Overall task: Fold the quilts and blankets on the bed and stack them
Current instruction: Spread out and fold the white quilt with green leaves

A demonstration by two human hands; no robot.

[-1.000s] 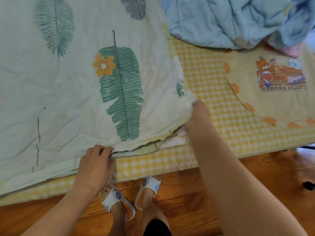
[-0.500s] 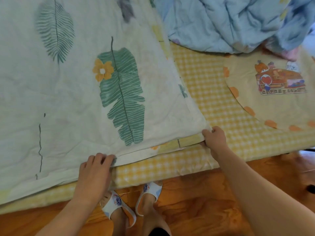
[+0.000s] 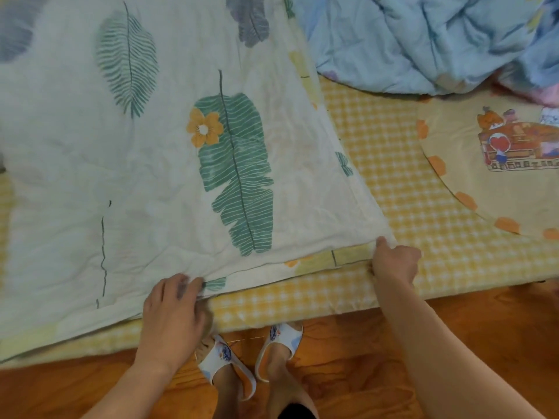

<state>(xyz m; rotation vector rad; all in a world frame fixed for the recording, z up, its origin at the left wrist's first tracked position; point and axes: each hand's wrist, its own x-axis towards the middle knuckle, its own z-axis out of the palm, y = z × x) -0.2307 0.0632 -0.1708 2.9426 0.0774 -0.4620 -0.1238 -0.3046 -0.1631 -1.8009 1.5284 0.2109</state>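
A white quilt [image 3: 151, 176] printed with green leaves and an orange flower lies folded flat across the left of the bed, a second layer showing under its near edge. My left hand [image 3: 174, 306] grips that near edge, fingers curled over the hem. My right hand [image 3: 393, 261] pinches the quilt's near right corner, where the layers meet. A crumpled light blue quilt [image 3: 423, 40] is heaped at the far right of the bed.
The bed wears a yellow checked sheet [image 3: 393, 164] with a cartoon patch [image 3: 499, 152] at the right. Its near edge runs just below my hands. Beyond it is orange wooden floor [image 3: 348, 373], with my feet in white slippers [image 3: 223, 361].
My right hand has drawn the quilt's corner outward to the right and toward the bed edge, flattening the top layer. My left hand stayed on the near hem.
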